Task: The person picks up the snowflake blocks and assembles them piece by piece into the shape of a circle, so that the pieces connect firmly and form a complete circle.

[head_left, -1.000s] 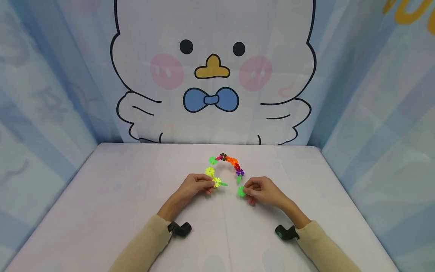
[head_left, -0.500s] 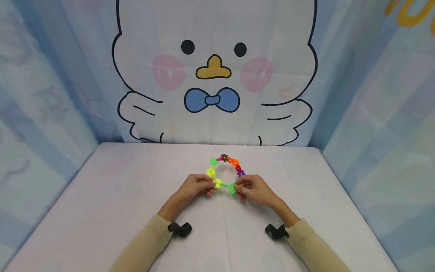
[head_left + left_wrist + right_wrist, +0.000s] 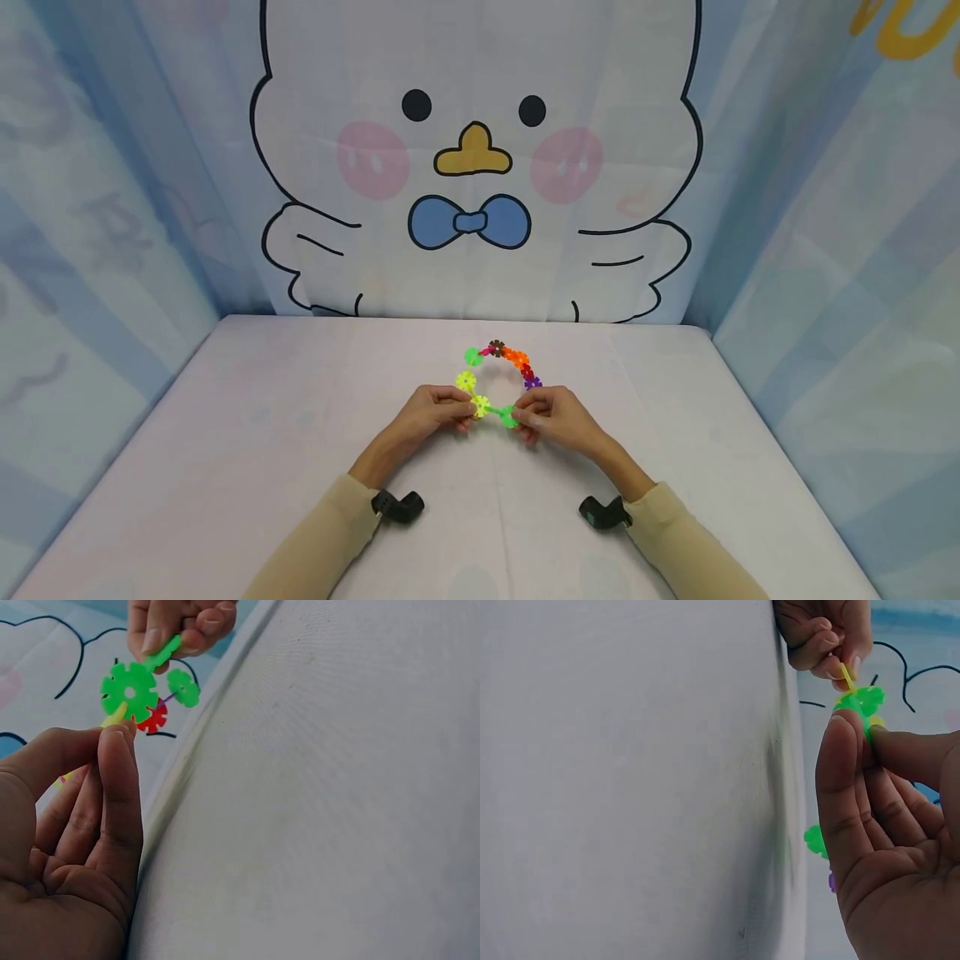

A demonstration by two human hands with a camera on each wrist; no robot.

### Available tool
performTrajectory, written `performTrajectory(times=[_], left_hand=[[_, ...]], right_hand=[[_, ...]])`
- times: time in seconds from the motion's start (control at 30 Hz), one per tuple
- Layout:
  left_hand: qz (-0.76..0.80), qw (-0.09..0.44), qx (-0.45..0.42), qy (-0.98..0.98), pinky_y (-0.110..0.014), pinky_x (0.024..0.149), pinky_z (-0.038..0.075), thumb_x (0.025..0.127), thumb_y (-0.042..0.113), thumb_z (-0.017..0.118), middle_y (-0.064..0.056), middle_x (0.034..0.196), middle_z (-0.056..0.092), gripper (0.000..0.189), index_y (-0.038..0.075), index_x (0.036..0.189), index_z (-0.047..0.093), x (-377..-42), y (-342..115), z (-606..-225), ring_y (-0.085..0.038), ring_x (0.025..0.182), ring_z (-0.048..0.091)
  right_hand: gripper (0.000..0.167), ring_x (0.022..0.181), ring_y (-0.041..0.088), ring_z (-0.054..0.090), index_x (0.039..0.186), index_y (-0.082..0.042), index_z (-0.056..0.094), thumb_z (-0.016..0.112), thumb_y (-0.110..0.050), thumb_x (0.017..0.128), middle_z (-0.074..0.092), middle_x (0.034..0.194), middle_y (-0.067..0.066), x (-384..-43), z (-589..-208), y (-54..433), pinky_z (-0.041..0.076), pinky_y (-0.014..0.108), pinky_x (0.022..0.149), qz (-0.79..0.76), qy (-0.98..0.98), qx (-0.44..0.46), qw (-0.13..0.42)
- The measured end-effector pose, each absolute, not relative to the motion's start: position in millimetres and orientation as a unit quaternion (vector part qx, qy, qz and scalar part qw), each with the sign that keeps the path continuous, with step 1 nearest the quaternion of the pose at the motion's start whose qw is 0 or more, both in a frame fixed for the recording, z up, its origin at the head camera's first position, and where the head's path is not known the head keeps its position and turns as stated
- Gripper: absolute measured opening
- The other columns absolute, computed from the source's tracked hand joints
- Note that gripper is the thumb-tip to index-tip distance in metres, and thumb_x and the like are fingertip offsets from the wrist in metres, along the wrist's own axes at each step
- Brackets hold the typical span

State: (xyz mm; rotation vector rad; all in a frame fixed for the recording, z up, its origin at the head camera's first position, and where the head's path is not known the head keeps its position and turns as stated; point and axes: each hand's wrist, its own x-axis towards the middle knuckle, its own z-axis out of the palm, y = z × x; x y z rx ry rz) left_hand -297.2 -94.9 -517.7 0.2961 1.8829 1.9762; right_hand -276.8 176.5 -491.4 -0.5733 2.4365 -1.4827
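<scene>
A curved chain of notched, flower-shaped plastic discs lies on the table, with brown [image 3: 497, 348], orange [image 3: 517, 358] and purple [image 3: 532, 383] among its colours. My left hand [image 3: 437, 407] pinches a yellow disc [image 3: 480, 406] at the chain's near left end. Slotted onto that yellow piece is a green disc [image 3: 129, 691], seen face-on in the left wrist view. My right hand [image 3: 558, 417] pinches another green disc [image 3: 507, 417] by its edge. These two green discs meet edge to edge; how deep their slots engage, I cannot tell. The right hand hides the chain's right end in the head view.
A pale cloth covers the table [image 3: 300, 375]. Behind it hangs a curtain [image 3: 465, 275] with a cartoon chick, and more curtains stand at both sides. Black wrist cameras sit by both sleeves, the left camera [image 3: 399, 506] near the tabletop.
My right hand has moved left with its green disc, from apart to touching the green disc beside the left hand's yellow one. The left hand has stayed nearly still.
</scene>
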Motion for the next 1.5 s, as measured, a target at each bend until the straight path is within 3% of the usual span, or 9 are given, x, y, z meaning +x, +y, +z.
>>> performTrajectory(times=[0.97,1.5], left_hand=[[0.709,0.185,0.1,0.673,-0.019,0.063,0.06,0.097,0.0,0.073,0.002,0.077,0.076,0.017,-0.012,0.108,0.07,-298,-95,-516,-0.005,0.067,0.069],[0.704,0.175,0.109,0.68,-0.017,0.062,0.057,0.097,-0.001,0.072,0.003,0.076,0.074,0.018,-0.014,0.109,0.069,-296,-96,-517,-0.004,0.064,0.066]], right_hand=[[0.018,0.065,0.012,0.073,0.103,0.01,0.069,0.068,-0.008,0.103,0.077,0.079,0.018,-273,-493,165,0.065,0.03,0.064,-0.529,0.824,-0.182,0.094],[0.014,0.066,0.014,0.073,0.101,0.006,0.071,0.069,-0.007,0.103,0.078,0.081,0.017,-274,-495,161,0.065,0.029,0.065,-0.519,0.831,-0.179,0.095]])
